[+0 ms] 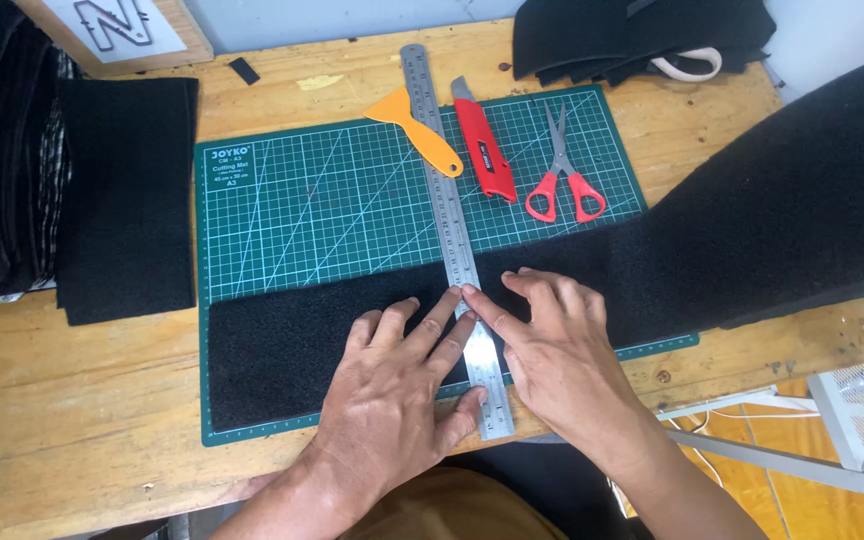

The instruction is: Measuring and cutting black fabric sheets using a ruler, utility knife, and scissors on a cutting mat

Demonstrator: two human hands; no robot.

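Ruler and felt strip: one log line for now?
left hand: flat on ruler | right hand: on black felt strip | cutting mat: under both

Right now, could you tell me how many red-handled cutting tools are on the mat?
2: the red utility knife beside the steel ruler, and the scissors just right of it.

A brushed steel ruler (455,230) is pressed across a matt, fuzzy black fabric strip (672,240). A smooth green rubbery cutting mat (302,200) is laid on rough, knotted wood of the worktop (82,400). Glossy red plastic is seen on the knife (483,152).
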